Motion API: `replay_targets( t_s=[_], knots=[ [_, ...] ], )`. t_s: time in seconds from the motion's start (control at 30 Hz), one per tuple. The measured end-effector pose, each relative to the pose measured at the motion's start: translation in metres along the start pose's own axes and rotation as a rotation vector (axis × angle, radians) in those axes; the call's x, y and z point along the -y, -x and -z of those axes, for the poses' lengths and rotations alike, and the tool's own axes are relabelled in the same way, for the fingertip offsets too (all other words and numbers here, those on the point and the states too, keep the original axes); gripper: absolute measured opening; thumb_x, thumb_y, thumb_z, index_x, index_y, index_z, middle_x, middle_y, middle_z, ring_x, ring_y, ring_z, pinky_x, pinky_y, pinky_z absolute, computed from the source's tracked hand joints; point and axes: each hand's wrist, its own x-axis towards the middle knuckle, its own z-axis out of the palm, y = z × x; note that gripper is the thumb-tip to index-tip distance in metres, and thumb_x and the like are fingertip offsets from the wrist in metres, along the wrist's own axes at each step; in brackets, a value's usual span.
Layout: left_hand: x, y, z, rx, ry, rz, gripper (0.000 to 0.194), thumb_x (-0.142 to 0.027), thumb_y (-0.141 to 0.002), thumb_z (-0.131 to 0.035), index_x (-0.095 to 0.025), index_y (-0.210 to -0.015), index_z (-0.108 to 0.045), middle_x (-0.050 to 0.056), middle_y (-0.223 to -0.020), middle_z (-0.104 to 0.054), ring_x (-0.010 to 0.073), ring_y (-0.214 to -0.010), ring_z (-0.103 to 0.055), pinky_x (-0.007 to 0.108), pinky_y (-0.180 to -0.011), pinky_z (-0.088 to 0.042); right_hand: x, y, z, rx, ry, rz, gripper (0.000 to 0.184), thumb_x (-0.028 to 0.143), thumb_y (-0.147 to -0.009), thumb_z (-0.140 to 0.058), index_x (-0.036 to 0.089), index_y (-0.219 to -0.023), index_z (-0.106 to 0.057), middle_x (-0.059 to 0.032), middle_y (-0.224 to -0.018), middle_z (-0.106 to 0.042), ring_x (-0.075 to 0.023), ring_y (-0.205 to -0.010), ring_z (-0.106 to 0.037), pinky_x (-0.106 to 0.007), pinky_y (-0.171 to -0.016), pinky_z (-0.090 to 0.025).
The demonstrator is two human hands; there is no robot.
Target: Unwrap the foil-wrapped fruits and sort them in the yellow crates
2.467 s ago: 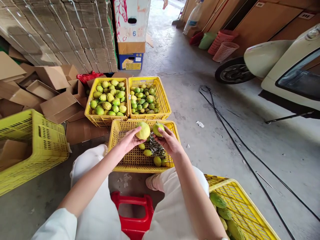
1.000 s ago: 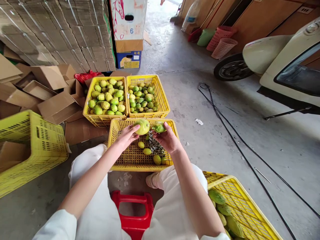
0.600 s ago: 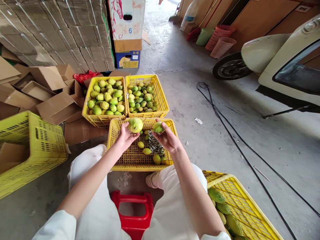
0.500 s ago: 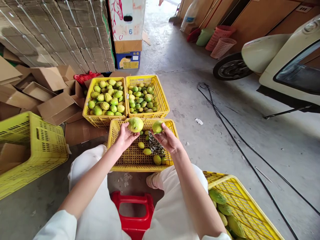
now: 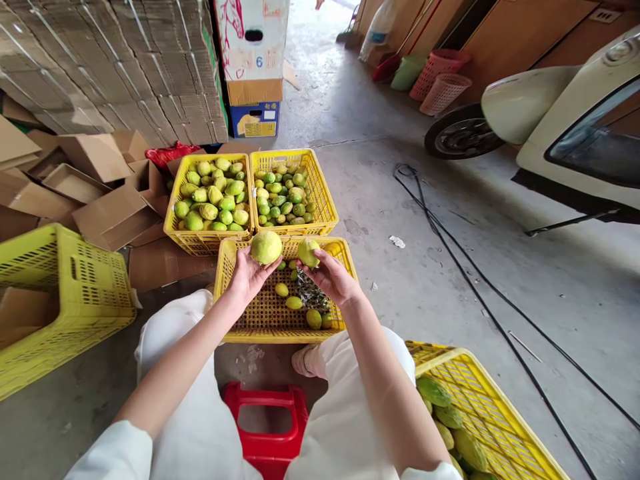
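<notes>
My left hand [image 5: 251, 273] holds a large yellow-green lemon [image 5: 267, 247], its fingers curled under and beside the fruit. A smaller yellow-green lemon [image 5: 308, 253] is gripped between the thumb and fingertips of my right hand [image 5: 334, 275]. Both fruits are held up over a yellow plastic crate [image 5: 250, 333] between my knees. Inside this crate lie several loose lemons [image 5: 294, 303] and a dark, shiny crumpled heap [image 5: 311, 292] that I cannot make out. Just behind stand two more crates, left [image 5: 173, 227] and right [image 5: 327, 200], filled with yellow-green fruit.
A crate of longer green fruit [image 5: 467, 448] stands at my lower right. To the left are a yellow crate [image 5: 95, 280] and loose cardboard boxes [image 5: 115, 213]. A red stool [image 5: 270, 450] is below me. Black cables [image 5: 450, 257] cross the floor toward a parked vehicle [image 5: 540, 107].
Both lemons have been turned in my fingers and show different sides. The right one has shifted slightly left. Both hands keep their hold over the crate.
</notes>
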Motion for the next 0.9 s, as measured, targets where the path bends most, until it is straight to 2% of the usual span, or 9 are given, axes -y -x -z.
replay_targets(
  t_s=[0.13,0.23,0.3,0.4,0.47,0.6,0.73,0.83,0.9],
  knots=[
    [-0.002,0.0,-0.002,-0.023,-0.005,-0.008,0.024,-0.028,-0.098,-0.053,-0.02,-0.118,-0.064,0.012,-0.116,-0.072,0.0237,-0.11,-0.071,0.034,-0.09,-0.063,-0.001,-0.002,0.002,-0.019,-0.021,0.065,0.038,0.037,-0.063,-0.095,0.026,-0.087,-0.068,0.0055,-0.08,-0.072,-0.0107,-0.067,-0.068,-0.019,-0.057,-0.056],
    [-0.004,0.002,-0.005,-0.037,0.016,0.038,0.028,-0.031,-0.098,-0.052,-0.017,-0.119,-0.063,0.013,-0.112,-0.071,0.0217,-0.104,-0.071,0.027,-0.082,-0.063,-0.002,-0.005,0.005,-0.031,-0.067,0.081,0.038,0.039,-0.063,-0.095,0.025,-0.086,-0.068,0.0066,-0.077,-0.069,-0.0078,-0.062,-0.061,-0.018,-0.054,-0.052],
    [-0.004,0.002,-0.005,-0.031,0.03,0.059,0.033,-0.036,-0.098,-0.05,-0.014,-0.12,-0.062,0.014,-0.11,-0.07,0.0214,-0.1,-0.071,0.023,-0.073,-0.061,-0.003,-0.007,0.007,-0.057,-0.143,0.066,0.036,0.039,-0.064,-0.094,0.025,-0.086,-0.068,0.0065,-0.08,-0.071,-0.0083,-0.065,-0.062,-0.018,-0.056,-0.054],
    [-0.006,0.0,-0.005,-0.043,0.022,0.042,0.035,-0.037,-0.097,-0.051,-0.014,-0.12,-0.062,0.014,-0.108,-0.07,0.0212,-0.095,-0.07,0.023,-0.068,-0.06,-0.003,-0.007,0.008,-0.074,-0.212,0.033,0.032,0.039,-0.07,-0.091,0.027,-0.09,-0.069,0.0051,-0.089,-0.075,-0.0112,-0.076,-0.068,-0.021,-0.068,-0.061],
    [-0.007,-0.001,-0.005,-0.062,0.008,0.021,0.031,-0.034,-0.095,-0.055,-0.016,-0.119,-0.062,0.013,-0.107,-0.069,0.0205,-0.094,-0.069,0.023,-0.069,-0.059,-0.002,-0.008,0.008,-0.059,-0.191,0.038,0.03,0.039,-0.074,-0.088,0.028,-0.094,-0.069,0.0036,-0.094,-0.077,-0.0132,-0.082,-0.072,-0.024,-0.073,-0.064],
    [-0.009,-0.002,-0.006,-0.062,-0.004,-0.025,0.024,-0.027,-0.089,-0.062,-0.022,-0.113,-0.064,0.009,-0.11,-0.069,0.0199,-0.096,-0.067,0.026,-0.075,-0.059,0.0,-0.009,0.012,-0.021,-0.163,0.03,0.025,0.042,-0.081,-0.082,0.029,-0.098,-0.068,0.0,-0.099,-0.078,-0.0184,-0.093,-0.075,-0.027,-0.07,-0.066],
    [-0.01,-0.003,-0.006,-0.096,-0.021,-0.023,0.024,-0.029,-0.085,-0.066,-0.024,-0.109,-0.063,0.008,-0.11,-0.068,0.0225,-0.098,-0.067,0.035,-0.084,-0.062,-0.001,-0.01,0.012,-0.043,-0.142,-0.032,0.024,0.037,-0.079,-0.08,0.025,-0.096,-0.069,-0.0038,-0.097,-0.079,-0.0233,-0.102,-0.075,-0.029,-0.07,-0.067],
    [-0.011,-0.002,-0.006,-0.064,-0.032,-0.024,0.03,-0.029,-0.082,-0.069,-0.024,-0.111,-0.063,0.007,-0.11,-0.07,0.0222,-0.099,-0.068,0.036,-0.089,-0.061,-0.001,-0.008,0.008,-0.091,-0.06,-0.009,0.027,0.027,-0.073,-0.084,0.025,-0.096,-0.07,-0.001,-0.098,-0.079,-0.021,-0.098,-0.076,-0.028,-0.076,-0.066],
    [-0.011,-0.002,-0.006,-0.042,-0.036,-0.038,0.029,-0.028,-0.082,-0.068,-0.023,-0.11,-0.062,0.007,-0.11,-0.071,0.0216,-0.098,-0.069,0.035,-0.088,-0.061,-0.001,-0.004,0.004,-0.079,-0.006,0.023,0.037,0.023,-0.07,-0.087,0.027,-0.103,-0.071,0.0015,-0.101,-0.079,-0.0163,-0.09,-0.076,-0.025,-0.076,-0.064]
  ],
)
